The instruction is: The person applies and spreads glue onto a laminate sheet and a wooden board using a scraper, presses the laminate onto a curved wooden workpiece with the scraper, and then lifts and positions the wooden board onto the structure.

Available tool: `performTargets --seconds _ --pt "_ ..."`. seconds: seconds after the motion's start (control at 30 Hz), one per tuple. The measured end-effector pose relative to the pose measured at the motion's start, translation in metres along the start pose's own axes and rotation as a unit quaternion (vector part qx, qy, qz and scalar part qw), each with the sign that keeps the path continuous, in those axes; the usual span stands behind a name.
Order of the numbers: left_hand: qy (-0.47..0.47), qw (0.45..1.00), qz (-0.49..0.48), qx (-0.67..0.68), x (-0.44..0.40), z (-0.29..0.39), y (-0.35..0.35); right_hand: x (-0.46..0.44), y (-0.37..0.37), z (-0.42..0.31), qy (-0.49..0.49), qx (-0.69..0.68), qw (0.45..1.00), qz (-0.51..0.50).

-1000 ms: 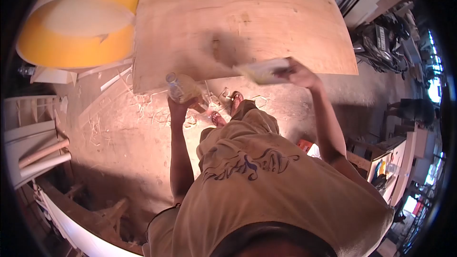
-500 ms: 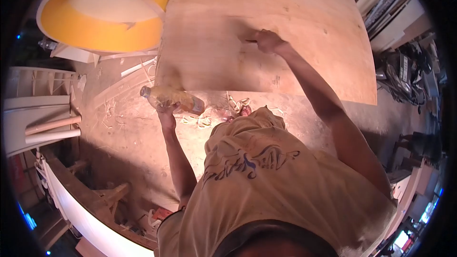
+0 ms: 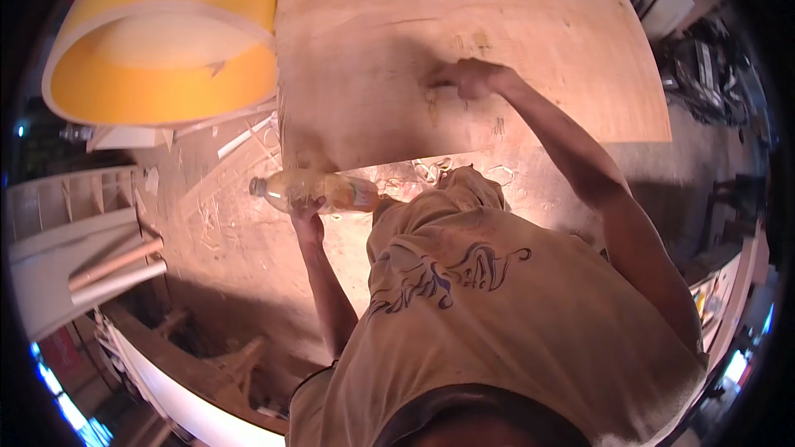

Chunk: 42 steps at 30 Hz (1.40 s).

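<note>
My left hand [image 3: 308,217] is closed around a clear plastic bottle [image 3: 319,190]. The bottle lies nearly level, neck to the left, a label near its right end, just off the near edge of a plywood sheet [image 3: 356,16]. Over the sheet, my right hand [image 3: 474,79] has its fingers drawn together and pointing left, close to the wood surface. Whatever those fingertips pinch, if anything, is too small and blurred to make out. Small darker stains mark the plywood around this hand.
A large yellow tube-like form [image 3: 161,103] with a pale rim stands left of the sheet. Wood shavings lie on the floor [image 3: 215,223]. Wooden frames [image 3: 91,199] and a long white-faced panel [image 3: 190,397] are at the left; dark bundled items [image 3: 708,74] are at the right.
The bottle and my left hand have moved slightly right and down in view, the bottle turning more level. My right hand has shifted a little over the plywood. The camera view has tilted.
</note>
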<state>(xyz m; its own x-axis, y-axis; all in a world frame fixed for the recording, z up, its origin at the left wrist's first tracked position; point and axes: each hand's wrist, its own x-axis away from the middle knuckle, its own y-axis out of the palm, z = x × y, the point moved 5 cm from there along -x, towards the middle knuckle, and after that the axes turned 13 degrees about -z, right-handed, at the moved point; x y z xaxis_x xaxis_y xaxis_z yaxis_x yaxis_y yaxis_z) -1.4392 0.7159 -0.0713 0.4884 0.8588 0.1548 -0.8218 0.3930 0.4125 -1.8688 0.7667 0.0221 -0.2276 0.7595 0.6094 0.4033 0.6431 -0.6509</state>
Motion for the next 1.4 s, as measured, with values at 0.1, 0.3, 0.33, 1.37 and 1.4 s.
performTargets --seconds 0.1,0.3,0.33,1.37,1.4 --pt "-0.023 0.999 -0.038 0.006 -0.007 0.0 -0.005 0.028 0.036 -0.03 0.027 -0.056 0.998 -0.023" --pt "-0.06 0.973 -0.134 -0.176 -0.012 -0.008 -0.036 0.069 0.079 -0.083 0.025 -0.111 0.993 -0.022" --pt "-0.088 0.982 -0.128 -0.104 -0.012 0.007 -0.02 0.075 0.085 -0.087 0.004 -0.122 0.992 -0.008" --pt "-0.24 0.767 -0.539 -0.254 -0.116 0.039 -0.036 0.182 0.344 -0.386 -0.496 -0.58 0.123 0.634" --pt "-0.244 0.767 -0.531 -0.264 -0.113 0.043 -0.038 0.179 0.347 -0.392 -0.493 -0.579 0.106 0.641"
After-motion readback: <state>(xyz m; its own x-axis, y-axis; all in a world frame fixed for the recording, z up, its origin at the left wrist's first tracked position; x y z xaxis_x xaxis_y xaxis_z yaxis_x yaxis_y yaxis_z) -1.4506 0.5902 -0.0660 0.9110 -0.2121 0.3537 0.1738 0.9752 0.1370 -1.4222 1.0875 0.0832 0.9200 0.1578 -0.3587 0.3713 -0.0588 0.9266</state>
